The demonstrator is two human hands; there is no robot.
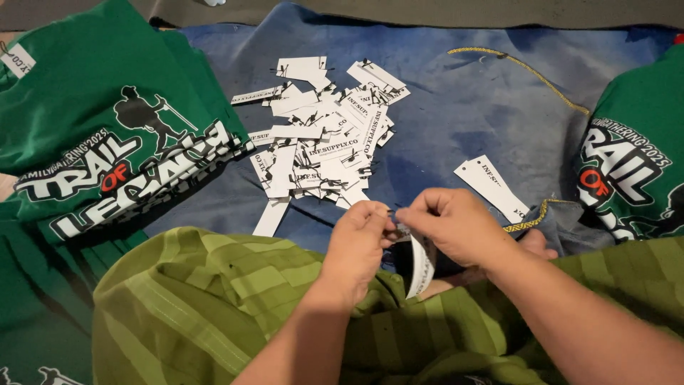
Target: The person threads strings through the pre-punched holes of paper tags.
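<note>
— Nearest the lens: striped olive-green cloth [214,299] over the lap, just beneath the grip.
— And the grip itself?
— Left hand [356,246] and right hand [456,228] pinched together, fingertips meeting, both closed on one white card tag [420,267] and what looks like a thin dark string at its top end; rest of tag hanging down below the pinch, curling.
— Handling?
— Probably very light, thin card: bends easily, creases if squeezed mid-length. Best taken at the punched end, close to the string.
— Beyond the grip?
— Heap of white tags [320,146] just ahead on a blue sheet [463,100]; single loose tag [491,187] ahead and to the right. Green printed shirts [107,135] well off to the left, another green shirt [634,164] off to the right.
</note>
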